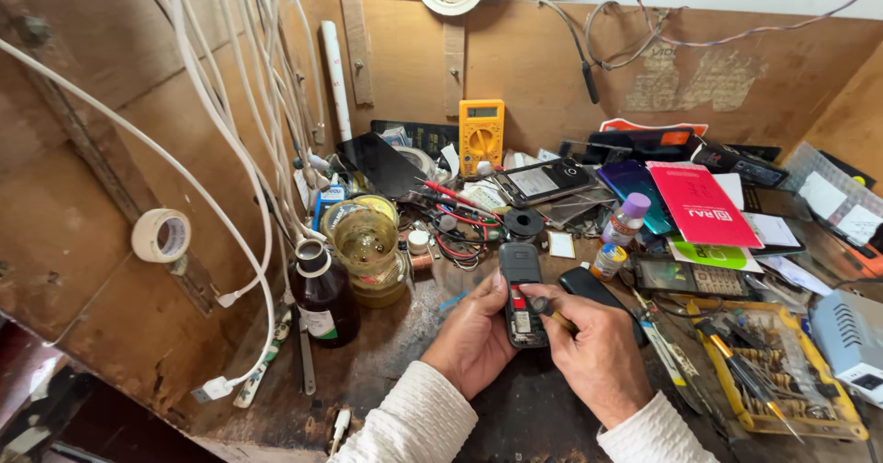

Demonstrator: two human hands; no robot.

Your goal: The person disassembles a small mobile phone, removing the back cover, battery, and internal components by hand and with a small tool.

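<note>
The left hand [474,339] cupped an opened black mobile phone [522,293] from its left side, fingers closed around its edge, while the right hand [598,353] pinched a small tool [552,314] whose tip touched the phone's exposed inner part. The phone lay above the dark, worn workbench [386,353] near its front middle, its long axis running almost straight away from the person, top end pointing toward the back wall. Farther out stood a brown glass bottle [324,302] at left, a yellow multimeter [481,134] against the wall and a yellow tray of tools [782,376] at right.
</note>
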